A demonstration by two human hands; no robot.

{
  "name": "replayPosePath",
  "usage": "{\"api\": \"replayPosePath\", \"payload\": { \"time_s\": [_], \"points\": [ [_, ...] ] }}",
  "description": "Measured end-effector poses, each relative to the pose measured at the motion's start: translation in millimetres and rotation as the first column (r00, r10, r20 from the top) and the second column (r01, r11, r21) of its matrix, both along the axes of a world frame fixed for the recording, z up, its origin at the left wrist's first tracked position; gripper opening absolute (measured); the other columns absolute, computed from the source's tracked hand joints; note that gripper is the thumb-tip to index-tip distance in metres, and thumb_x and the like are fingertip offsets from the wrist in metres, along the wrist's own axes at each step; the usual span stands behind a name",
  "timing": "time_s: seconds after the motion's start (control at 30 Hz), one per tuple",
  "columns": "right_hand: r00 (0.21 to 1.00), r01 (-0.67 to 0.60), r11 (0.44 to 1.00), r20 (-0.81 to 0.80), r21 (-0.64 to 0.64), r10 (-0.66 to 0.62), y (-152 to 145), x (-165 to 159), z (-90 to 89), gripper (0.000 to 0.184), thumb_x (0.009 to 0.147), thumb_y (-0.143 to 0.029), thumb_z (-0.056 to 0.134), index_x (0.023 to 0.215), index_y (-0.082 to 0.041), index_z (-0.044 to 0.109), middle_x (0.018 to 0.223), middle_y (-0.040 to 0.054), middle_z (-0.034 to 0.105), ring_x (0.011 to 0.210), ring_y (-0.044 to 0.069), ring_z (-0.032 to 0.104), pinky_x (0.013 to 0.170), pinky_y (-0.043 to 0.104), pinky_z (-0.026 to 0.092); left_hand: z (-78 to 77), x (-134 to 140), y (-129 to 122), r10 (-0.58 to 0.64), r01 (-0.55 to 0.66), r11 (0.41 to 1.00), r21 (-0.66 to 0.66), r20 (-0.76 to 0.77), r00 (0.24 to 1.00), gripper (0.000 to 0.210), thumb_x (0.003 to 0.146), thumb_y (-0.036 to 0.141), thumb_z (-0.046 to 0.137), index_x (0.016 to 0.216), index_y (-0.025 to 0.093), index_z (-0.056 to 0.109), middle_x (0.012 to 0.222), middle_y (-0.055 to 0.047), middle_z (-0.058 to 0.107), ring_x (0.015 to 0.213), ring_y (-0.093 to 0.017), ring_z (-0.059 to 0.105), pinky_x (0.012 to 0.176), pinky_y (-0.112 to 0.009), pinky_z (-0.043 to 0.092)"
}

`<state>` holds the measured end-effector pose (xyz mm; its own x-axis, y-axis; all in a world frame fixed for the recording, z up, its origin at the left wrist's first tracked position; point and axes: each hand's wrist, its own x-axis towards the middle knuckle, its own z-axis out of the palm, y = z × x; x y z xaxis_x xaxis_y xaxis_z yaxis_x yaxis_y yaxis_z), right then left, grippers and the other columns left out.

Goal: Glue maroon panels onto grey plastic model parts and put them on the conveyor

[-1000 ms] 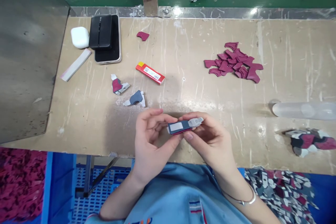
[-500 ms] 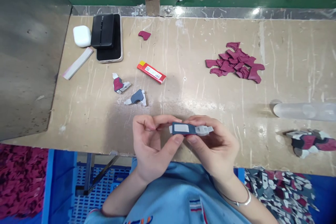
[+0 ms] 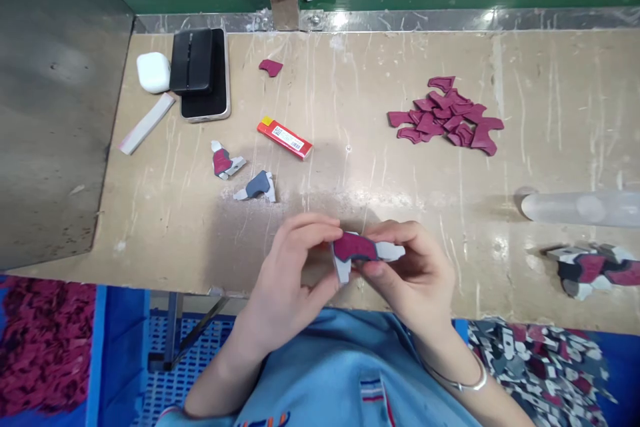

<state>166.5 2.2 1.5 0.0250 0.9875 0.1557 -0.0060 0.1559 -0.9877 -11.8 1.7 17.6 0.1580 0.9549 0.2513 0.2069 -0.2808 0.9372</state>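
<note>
Between my two hands, above the table's front edge, is a small plastic part [image 3: 356, 247] with a maroon face, dark grey edging and light grey ends. My left hand [image 3: 300, 273] pinches its left end between thumb and fingers. The thumb and fingers of my right hand [image 3: 415, 273] close on the light grey right end. Farther left on the table lie a similar part with a maroon panel [image 3: 223, 161] and one with a blue-grey face [image 3: 258, 185]. A pile of loose maroon pieces [image 3: 450, 117] lies at the back right.
A red packet [image 3: 285, 137], a lone maroon piece [image 3: 271, 67], a phone [image 3: 205, 107] under a black box and a white case [image 3: 153, 72] lie on the left. On the right are a translucent tube [image 3: 580, 207] and joined parts [image 3: 590, 270]. Bins flank me below.
The held part has been turned, so its maroon face now shows instead of the dark edge with a light grey rectangle. My left hand's fingers have shifted over its left end.
</note>
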Motion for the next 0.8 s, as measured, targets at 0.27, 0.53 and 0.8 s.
{"api": "replayPosePath", "payload": {
  "time_s": [0.27, 0.53, 0.8],
  "points": [
    [0.995, -0.09, 0.989, 0.062, 0.115, 0.084, 7.1, 11.0, 5.7, 0.018, 0.099, -0.041, 0.081, 0.111, -0.028, 0.076, 0.102, 0.0029, 0.081, 0.095, 0.018, 0.079, 0.084, 0.027, 0.067, 14.2, -1.1, 13.4, -0.057, 0.098, 0.984, 0.151, -0.258, 0.965, 0.016, 0.103, 0.015, 0.071, 0.115, 0.022, 0.065, 0.108, -0.005, 0.082, 0.101, -0.015, 0.08, 0.092, -0.021, 0.064],
    [0.988, -0.137, 0.965, 0.099, 0.222, 0.117, 12.9, 16.3, 12.2, 0.013, 0.099, -0.034, 0.081, 0.106, -0.024, 0.074, 0.095, 0.0041, 0.081, 0.088, 0.019, 0.08, 0.077, 0.029, 0.068, 23.4, -7.6, 25.1, -0.165, 0.189, 0.978, 0.092, -0.224, 0.961, 0.019, 0.095, 0.013, 0.076, 0.105, 0.023, 0.064, 0.099, -0.003, 0.078, 0.095, -0.016, 0.077, 0.088, -0.024, 0.064],
    [0.975, -0.206, 0.962, 0.127, 0.179, 0.185, 10.7, 20.0, 8.4, 0.018, 0.105, -0.038, 0.073, 0.117, -0.026, 0.07, 0.103, 0.0046, 0.08, 0.093, 0.018, 0.079, 0.081, 0.028, 0.068, 25.9, -5.1, 28.2, -0.222, 0.244, 0.966, 0.084, -0.211, 0.952, 0.029, 0.086, 0.0, 0.071, 0.102, 0.022, 0.063, 0.099, -0.002, 0.075, 0.096, -0.015, 0.076, 0.091, -0.023, 0.062]
  ]
}}
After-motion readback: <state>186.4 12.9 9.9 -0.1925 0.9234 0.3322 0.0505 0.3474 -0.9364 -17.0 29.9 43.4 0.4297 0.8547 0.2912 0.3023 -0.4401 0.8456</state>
